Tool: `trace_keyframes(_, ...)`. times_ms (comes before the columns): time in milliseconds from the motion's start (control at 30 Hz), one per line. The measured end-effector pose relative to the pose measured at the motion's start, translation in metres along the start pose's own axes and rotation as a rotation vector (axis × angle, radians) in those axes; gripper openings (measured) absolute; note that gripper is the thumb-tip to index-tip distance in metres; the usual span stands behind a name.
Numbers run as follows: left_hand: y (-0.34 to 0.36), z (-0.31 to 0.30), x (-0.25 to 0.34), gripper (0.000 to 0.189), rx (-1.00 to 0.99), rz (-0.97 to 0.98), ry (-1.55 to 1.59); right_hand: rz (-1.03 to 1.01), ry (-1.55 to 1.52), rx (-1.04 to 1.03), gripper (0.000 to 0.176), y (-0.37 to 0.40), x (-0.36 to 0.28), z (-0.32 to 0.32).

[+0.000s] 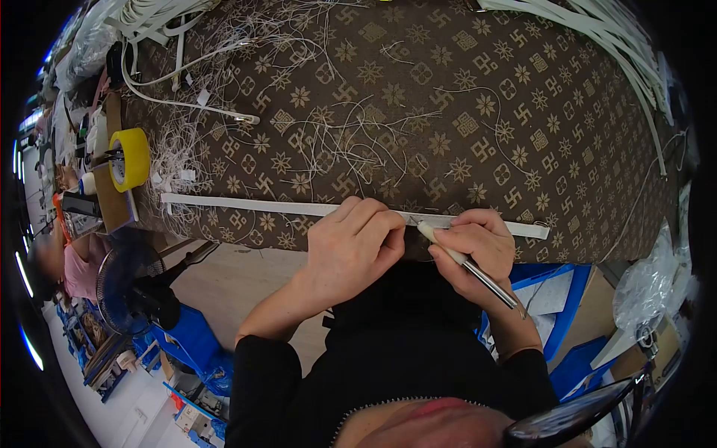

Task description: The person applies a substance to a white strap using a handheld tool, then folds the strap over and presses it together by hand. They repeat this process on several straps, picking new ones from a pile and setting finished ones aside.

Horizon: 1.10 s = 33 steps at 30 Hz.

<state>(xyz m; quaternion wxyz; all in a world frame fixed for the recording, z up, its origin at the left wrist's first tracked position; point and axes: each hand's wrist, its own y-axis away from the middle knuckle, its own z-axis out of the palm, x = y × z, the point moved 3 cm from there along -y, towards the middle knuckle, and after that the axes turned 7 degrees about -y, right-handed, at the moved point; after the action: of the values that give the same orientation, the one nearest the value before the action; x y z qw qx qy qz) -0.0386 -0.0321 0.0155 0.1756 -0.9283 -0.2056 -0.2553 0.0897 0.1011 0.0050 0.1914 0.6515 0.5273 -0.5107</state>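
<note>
A long flat white strap (254,204) lies across the near edge of the cloth-covered table, its right end (532,231) beyond my right hand. My left hand (352,243) is closed on the strap near its middle, fingers curled and pressed together. My right hand (478,250) grips a pen-like tool (478,272) with a pale front part and a shiny metal rear. The tool's thin tip points at the strap just right of my left fingers. How the tip meets the strap is too small to make out.
Loose thread ends (358,142) are scattered over the patterned brown cloth (597,187). A yellow tape roll (130,160) stands at the left. More white straps (597,30) are heaped at the back right, and a buckled strap (202,107) lies back left. A fan (134,287) stands below left.
</note>
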Motion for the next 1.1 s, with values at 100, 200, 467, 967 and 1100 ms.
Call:
trace_keyframes(100,0.0,0.0003,0.0001,0.021,0.027,0.02,-0.023,-0.002,-0.007,0.002,0.027,0.0003,0.0004,0.0003)
trace_keyframes(200,0.0013,0.0004,-0.0004,0.024,0.008,0.004,-0.008,0.0,0.004,-0.005,0.027,-0.0004,-0.0006,-0.0003)
trace_keyframes(467,0.001,0.0001,-0.0003,0.024,0.006,0.005,-0.002,-0.004,0.003,-0.002,0.028,0.0002,0.0,0.0006)
trace_keyframes(967,0.0013,0.0001,0.0001,0.024,0.005,0.001,-0.009,-0.012,0.006,-0.002,0.027,0.0005,0.0,0.0007)
trace_keyframes(1100,0.0015,0.001,-0.0003,0.025,0.008,0.003,-0.014,-0.014,0.007,-0.002,0.027,-0.0002,-0.0004,0.0008)
